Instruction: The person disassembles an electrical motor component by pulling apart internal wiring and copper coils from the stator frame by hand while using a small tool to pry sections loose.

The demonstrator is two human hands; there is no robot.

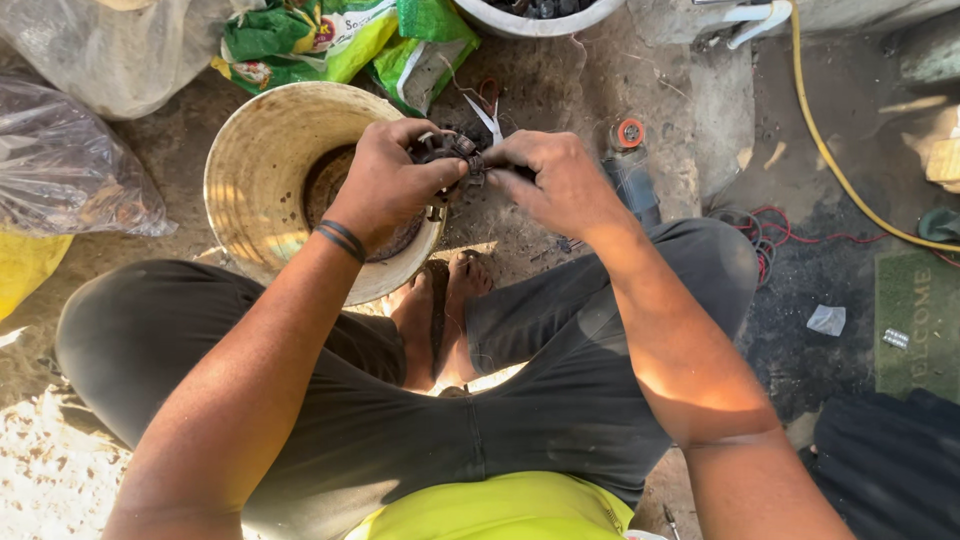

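My left hand [392, 180] and my right hand [556, 178] meet in front of me, both gripping a small dark metal part [455, 150] between their fingertips. The part is mostly hidden by my fingers. A black band circles my left wrist. Both hands hover above the right rim of a pale bucket [262, 150] standing on the dirt ground. I sit cross-legged in dark trousers, my bare feet [440, 315] just below the hands.
Scissors [487, 108] lie beyond the hands. A grey power tool with an orange cap [628, 160] rests to the right. Green sacks [330, 40] and clear plastic bags [70, 170] lie at back left. A yellow hose [830, 160], red wires and a green doormat [915, 320] sit right.
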